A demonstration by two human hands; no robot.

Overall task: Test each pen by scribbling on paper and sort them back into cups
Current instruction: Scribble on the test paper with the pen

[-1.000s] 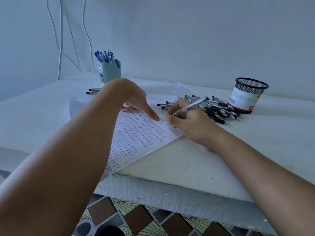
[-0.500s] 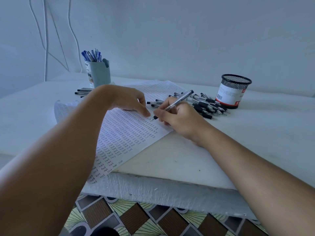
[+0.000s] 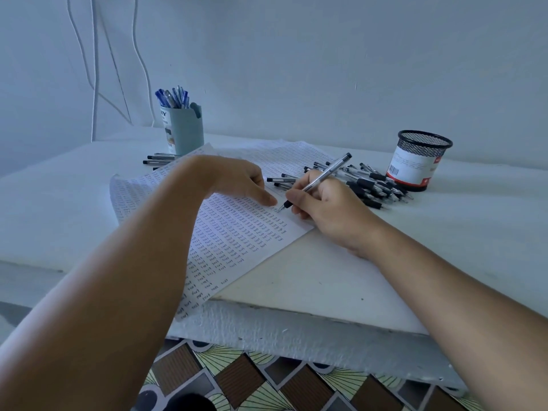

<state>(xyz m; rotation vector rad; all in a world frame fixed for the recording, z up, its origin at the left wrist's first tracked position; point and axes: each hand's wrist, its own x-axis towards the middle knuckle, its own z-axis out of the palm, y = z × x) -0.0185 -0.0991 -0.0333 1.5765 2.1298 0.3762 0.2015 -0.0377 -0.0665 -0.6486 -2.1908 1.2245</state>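
A sheet of paper (image 3: 237, 232) covered in rows of small handwritten marks lies on the white table (image 3: 444, 247). My right hand (image 3: 329, 212) grips a silver pen (image 3: 323, 176) in a writing hold, its tip on the paper near the sheet's right edge. My left hand (image 3: 237, 179) rests on the paper with fingers extended, just left of the pen tip. A heap of black-grip pens (image 3: 370, 183) lies behind my right hand. A black mesh cup (image 3: 418, 160) stands at the right. A pale blue cup (image 3: 185, 129) holding blue pens stands at the back left.
A few pens (image 3: 160, 160) lie flat on the table beside the blue cup. Thin cables (image 3: 95, 69) hang down the wall at the left. The table's front edge (image 3: 296, 327) is rough and white, with a patterned tile floor (image 3: 267, 384) below.
The pen tip has shifted slightly along the paper as my right hand writes. My left hand stays pressed on the sheet. The view has swung a little sideways.
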